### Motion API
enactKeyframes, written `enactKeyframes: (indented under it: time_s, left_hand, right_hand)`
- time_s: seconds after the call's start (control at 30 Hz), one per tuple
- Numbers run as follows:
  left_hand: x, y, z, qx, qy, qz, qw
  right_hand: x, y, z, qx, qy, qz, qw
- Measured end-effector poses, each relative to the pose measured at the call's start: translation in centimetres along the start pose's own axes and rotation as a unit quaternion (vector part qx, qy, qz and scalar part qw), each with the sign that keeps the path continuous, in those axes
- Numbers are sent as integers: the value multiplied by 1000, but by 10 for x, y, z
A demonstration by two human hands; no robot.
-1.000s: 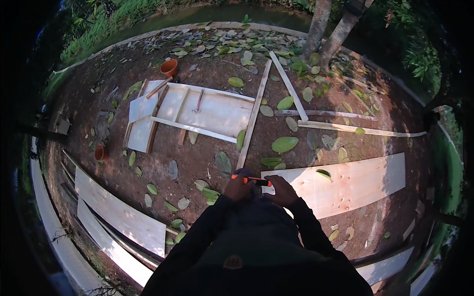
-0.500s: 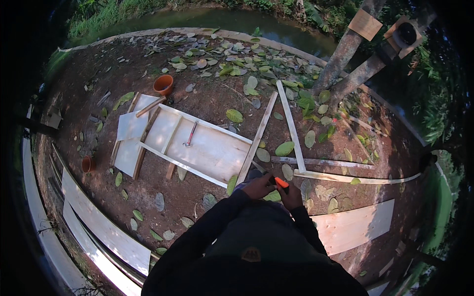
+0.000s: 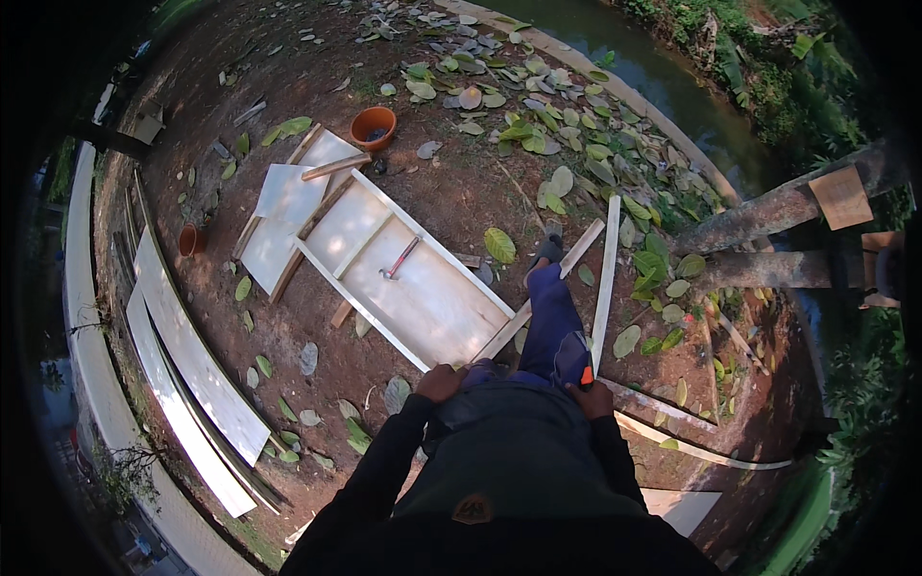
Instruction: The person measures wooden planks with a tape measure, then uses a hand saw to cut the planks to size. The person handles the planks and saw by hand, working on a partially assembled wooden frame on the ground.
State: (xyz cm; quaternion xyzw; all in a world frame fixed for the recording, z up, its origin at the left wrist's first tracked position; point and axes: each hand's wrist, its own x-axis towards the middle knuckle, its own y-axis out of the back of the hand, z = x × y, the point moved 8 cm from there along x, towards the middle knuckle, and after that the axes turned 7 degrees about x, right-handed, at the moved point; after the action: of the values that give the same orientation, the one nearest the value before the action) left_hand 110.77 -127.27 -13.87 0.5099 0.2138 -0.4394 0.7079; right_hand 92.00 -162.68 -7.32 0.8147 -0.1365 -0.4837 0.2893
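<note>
1. Bare dirt lies open left of the white framed panel, whose near corner sits just beside the left hand.
2. The left hand's grip cannot be told.
3. The right hand is closed around a small orange tool at the hip.

This is an outdoor carpentry spot on bare ground, not a room. The reddish-brown dirt floor is strewn with large fallen green and brown leaves, and a narrow channel of greenish water runs along its far edge behind a pale concrete kerb. Grey tree trunks rise at the right among green bushes. Woodwork lies straight on the soil: a long pale wooden panel framed with battens with a red-handled hammer on it, loose thin wooden slats, long white boards stacked at the left, and a round orange plastic bowl.
</note>
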Motion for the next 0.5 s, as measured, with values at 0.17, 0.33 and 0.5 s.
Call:
enactKeyframes:
  time_s: [0.17,0.33,0.5]
  left_hand:
    - [44,12,7,-236,10,29,971]
    - [131,102,89,-130,-46,216,967]
    - [169,276,197,-280,75,198,936]
  right_hand:
    - [155,65,-68,20,68,-28,997]
    - [246,144,-187,-64,79,-76,992]
    - [255,205,-196,18,82,-3,996]
